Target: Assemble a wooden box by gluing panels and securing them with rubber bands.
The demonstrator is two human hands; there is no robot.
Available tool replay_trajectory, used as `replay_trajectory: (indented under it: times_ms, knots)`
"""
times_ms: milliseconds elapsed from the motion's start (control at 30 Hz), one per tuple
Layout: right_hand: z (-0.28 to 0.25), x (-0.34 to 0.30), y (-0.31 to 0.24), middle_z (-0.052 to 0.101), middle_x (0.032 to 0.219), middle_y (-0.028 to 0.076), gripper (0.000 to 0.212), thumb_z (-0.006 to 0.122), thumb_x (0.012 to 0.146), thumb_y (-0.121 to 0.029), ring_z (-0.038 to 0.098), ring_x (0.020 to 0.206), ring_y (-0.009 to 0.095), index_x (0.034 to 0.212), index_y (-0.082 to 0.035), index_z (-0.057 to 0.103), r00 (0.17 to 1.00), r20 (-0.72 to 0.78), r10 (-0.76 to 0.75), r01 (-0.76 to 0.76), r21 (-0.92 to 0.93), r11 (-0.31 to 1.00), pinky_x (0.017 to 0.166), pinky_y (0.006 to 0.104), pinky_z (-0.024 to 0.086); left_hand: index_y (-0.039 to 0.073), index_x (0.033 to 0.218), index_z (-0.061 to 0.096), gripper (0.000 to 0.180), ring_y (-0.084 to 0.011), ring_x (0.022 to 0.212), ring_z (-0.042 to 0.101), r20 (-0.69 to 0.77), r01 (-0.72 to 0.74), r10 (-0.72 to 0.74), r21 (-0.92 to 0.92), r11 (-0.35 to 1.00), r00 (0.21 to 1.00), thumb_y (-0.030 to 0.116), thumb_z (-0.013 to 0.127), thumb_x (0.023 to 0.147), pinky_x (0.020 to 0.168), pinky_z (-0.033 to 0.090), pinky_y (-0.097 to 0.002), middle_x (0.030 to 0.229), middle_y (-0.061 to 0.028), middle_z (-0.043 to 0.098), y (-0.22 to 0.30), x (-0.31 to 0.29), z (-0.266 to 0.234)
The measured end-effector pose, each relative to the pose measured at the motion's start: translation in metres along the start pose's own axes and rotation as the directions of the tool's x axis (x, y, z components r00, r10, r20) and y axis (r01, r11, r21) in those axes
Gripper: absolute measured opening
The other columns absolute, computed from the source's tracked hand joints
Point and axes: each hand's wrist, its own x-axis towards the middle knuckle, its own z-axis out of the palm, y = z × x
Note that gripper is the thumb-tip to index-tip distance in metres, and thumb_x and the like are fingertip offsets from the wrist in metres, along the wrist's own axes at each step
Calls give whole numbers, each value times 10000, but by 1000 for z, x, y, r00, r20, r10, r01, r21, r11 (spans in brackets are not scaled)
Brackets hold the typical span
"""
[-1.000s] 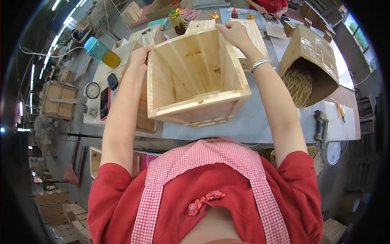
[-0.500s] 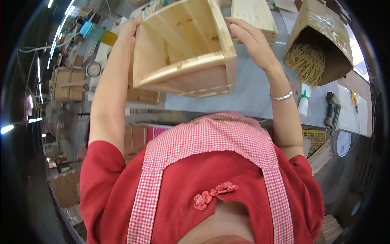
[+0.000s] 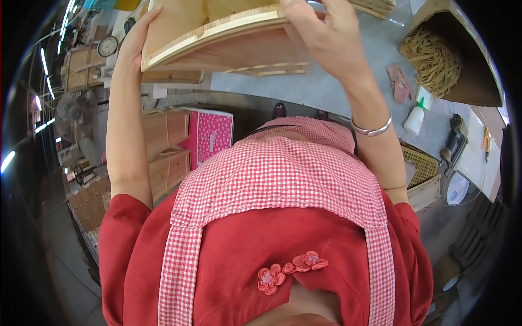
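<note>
A pale wooden box (image 3: 234, 49), its open side tilted up toward me, is held at the upper edge of the view, and its far part runs out of the picture. My left hand (image 3: 140, 37) presses along its left side; those fingers are closed against the wood and partly hidden behind it. At the near right corner of the rim, my right hand (image 3: 329, 35) grips the box with bent fingers. Below the box lies the grey worktable (image 3: 247, 87).
On the right stand a cardboard box (image 3: 484, 60) with paper strips (image 3: 435, 62), a white glue bottle (image 3: 415, 119), a pink cloth (image 3: 400, 82) and a dark handheld tool (image 3: 452, 142). A yellow basket (image 3: 418, 163) sits lower. Left are a pink patterned box (image 3: 215, 136) and wooden crates (image 3: 166, 130).
The wooden box has shifted toward the top of the view and left. My right hand, earlier spread beside its right wall, has closed on the near corner. My left hand keeps its hold.
</note>
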Motion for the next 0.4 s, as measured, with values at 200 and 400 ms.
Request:
replay_trajectory:
  times_ms: [200,400]
  knots:
    - [3,-1,0,616,1127,138,426,616,911,-74,607,1012,189,1310,58,546,999,-6,34,-34,60,998,891,311,499,49,1410,461,640,-293,1231,574,-10,-46,47,66,997,999,341,708,897,1050,458,-374,1328,-187,595,-2,-2,2]
    - [1,0,17,577,1341,164,468,585,941,-81,567,1192,201,1391,21,509,994,99,-42,20,212,977,980,295,458,100,1466,409,732,-331,1217,572,12,-156,155,131,979,988,367,727,863,1064,425,-384,1345,-217,580,-6,-1,1]
